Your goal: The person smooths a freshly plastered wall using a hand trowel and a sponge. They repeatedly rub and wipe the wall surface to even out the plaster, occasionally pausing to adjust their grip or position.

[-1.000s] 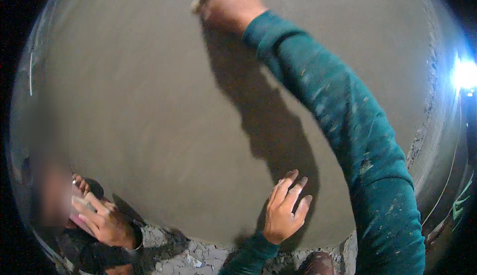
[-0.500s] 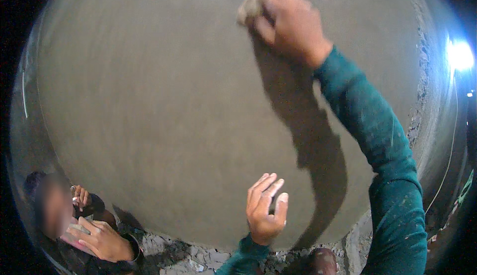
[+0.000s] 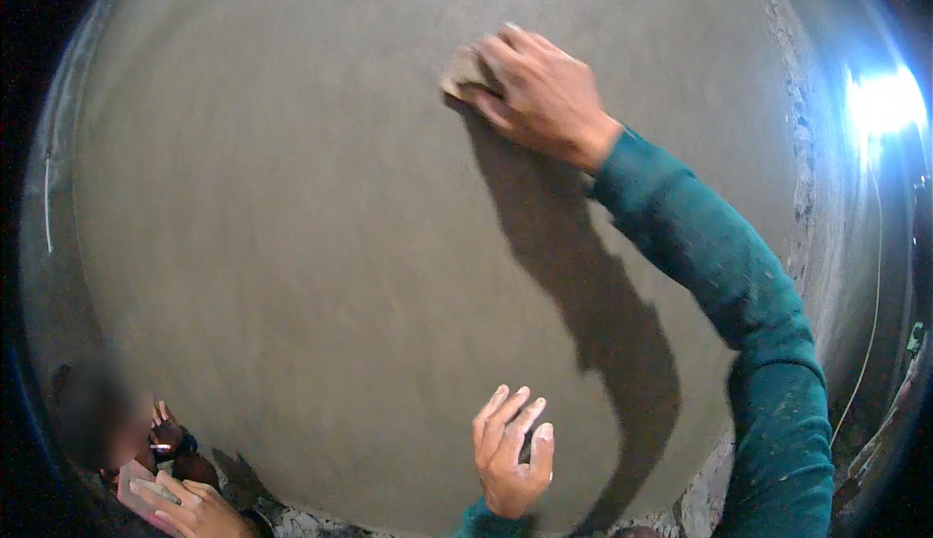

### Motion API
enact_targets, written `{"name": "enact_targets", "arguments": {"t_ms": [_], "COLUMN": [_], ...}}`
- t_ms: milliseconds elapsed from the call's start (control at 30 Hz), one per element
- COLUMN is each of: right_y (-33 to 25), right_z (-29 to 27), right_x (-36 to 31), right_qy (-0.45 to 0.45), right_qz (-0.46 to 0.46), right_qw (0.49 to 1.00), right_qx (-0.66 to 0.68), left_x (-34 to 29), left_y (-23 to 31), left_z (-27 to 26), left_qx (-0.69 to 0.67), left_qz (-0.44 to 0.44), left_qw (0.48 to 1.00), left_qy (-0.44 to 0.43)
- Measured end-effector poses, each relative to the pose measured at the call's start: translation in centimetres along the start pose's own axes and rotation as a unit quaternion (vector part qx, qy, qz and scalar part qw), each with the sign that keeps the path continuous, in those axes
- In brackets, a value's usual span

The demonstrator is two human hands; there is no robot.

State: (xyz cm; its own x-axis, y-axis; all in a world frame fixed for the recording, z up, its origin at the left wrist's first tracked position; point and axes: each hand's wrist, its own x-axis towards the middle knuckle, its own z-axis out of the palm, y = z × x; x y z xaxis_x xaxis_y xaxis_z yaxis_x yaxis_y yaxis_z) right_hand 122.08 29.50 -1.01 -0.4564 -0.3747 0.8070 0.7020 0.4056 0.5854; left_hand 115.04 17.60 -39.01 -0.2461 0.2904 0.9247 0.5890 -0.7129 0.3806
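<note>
My right hand (image 3: pixel 544 96) is closed around a pale beige sponge (image 3: pixel 465 73) high on a smooth grey plastered wall (image 3: pixel 321 237). The sponge pokes out past the fingers on the left, and the palm side of my grip is hidden. A teal sleeve covers that arm, which reaches up from the lower right and throws a long dark shadow on the wall. Low in the middle, my left hand (image 3: pixel 513 451) is open in front of the wall, palm side partly showing, fingers spread and whitened with dust. Nothing is in it.
At the lower left another person's hand (image 3: pixel 199 511) holds a pinkish flat object (image 3: pixel 136 494). A bright lamp (image 3: pixel 884 103) shines at the right, with a thin cable (image 3: pixel 875 246) hanging below it. A rough broken edge (image 3: pixel 802 149) runs down the wall's right side; rubble lies along its foot.
My right hand and the sponge have come down and slightly left over the wall. The view has shifted too: my left hand and the other person sit lower in the picture.
</note>
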Motion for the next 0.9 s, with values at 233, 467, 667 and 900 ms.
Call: {"name": "enact_targets", "arguments": {"t_ms": [233,467,667,900], "right_y": [20.4,6.5,5.0,1.5], "right_z": [-1.6,3.0,5.9,10.6], "right_x": [11.4,13.2,19.9,25.3], "right_qy": [0.015,-0.022,-0.026,-0.056], "right_qz": [0.173,0.113,0.207,0.232], "right_qw": [0.975,0.993,0.976,0.969], "right_qx": [-0.141,0.011,-0.068,-0.060], "left_x": [2.6,6.0,9.4,11.7], "left_y": [0.0,-3.4,-6.1,-13.0], "left_z": [-0.2,-6.7,-8.5,-15.7], "left_qx": [-0.042,-0.002,-0.037,-0.032], "left_qz": [0.020,0.048,0.033,0.020], "left_qw": [0.999,0.999,0.999,0.999], "left_qy": [-0.013,-0.007,0.003,0.018]}}
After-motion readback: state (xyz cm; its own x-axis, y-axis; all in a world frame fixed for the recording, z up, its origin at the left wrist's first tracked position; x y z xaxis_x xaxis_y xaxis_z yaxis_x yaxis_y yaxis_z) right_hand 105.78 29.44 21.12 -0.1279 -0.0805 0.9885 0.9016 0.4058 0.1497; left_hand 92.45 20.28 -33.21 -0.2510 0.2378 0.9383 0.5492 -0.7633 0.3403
